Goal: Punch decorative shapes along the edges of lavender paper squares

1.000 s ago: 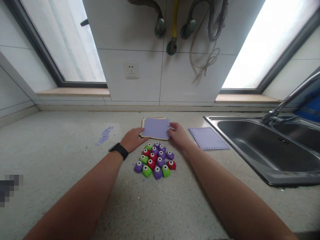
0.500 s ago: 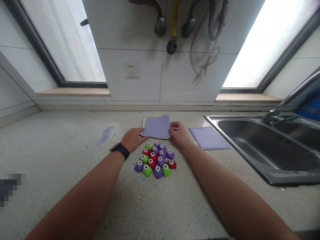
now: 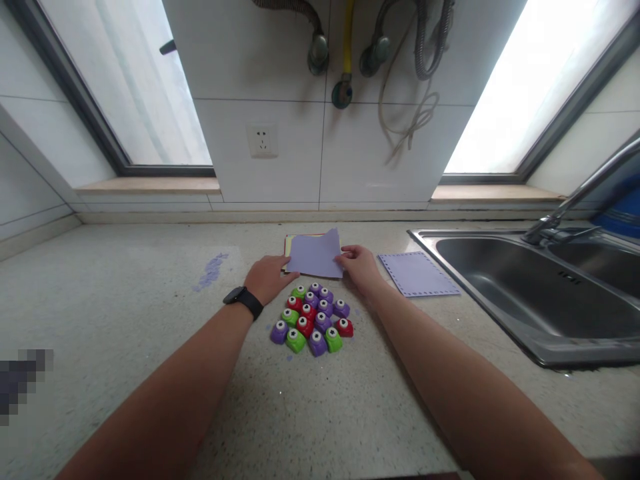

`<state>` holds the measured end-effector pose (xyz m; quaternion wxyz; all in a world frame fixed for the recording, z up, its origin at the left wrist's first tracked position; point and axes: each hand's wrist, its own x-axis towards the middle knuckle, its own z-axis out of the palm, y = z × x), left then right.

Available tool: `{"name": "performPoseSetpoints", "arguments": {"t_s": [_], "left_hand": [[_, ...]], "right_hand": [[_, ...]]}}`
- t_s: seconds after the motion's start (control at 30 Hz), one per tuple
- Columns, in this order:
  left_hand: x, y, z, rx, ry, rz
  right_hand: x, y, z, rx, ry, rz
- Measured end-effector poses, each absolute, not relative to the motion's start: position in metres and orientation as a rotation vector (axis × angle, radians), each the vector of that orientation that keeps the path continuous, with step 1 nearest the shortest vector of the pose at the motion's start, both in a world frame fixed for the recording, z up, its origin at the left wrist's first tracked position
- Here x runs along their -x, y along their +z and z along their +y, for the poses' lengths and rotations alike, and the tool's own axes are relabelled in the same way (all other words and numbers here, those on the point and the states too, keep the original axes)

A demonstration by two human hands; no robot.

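Observation:
A purple paper sheet [image 3: 314,257] lies on top of a stack of coloured paper, whose yellow sheet [image 3: 287,247] shows at the far left. My left hand [image 3: 267,280], with a black watch on the wrist, grips the stack's lower left corner, thumb along the front edge. At the right edge, my right hand [image 3: 359,265] pinches the purple sheet, and its far right corner curls up. Closer to me sits a cluster of small craft punches [image 3: 309,313] in purple, green and red, with star marks on their white buttons.
A second purple sheet [image 3: 420,275] with small holes punched along its edges lies to the right. Beyond it is a steel sink [image 3: 500,293] with a tap [image 3: 550,223]. Purple paper bits [image 3: 211,272] are scattered on the counter at the left. A tiled wall stands behind.
The purple sheet's right side has bent and lifted a little more under my right fingers. My left hand stays at the stack's left edge.

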<state>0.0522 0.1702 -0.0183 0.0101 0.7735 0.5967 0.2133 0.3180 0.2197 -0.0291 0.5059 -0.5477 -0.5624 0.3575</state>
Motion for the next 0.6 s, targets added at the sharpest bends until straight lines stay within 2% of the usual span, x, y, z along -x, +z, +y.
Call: {"name": "performPoseSetpoints", "arguments": {"t_s": [0.33, 0.6], "left_hand": [[-0.055, -0.023, 0.174, -2.291, 0.723, 1.931], [-0.058, -0.005, 0.155, -2.015, 1.152, 1.598]], "right_hand": [[-0.326, -0.029, 0.230, 1.341, 0.679, -1.245], [-0.333, 0.004, 0.202, 1.122, 0.808, -1.152]]}}
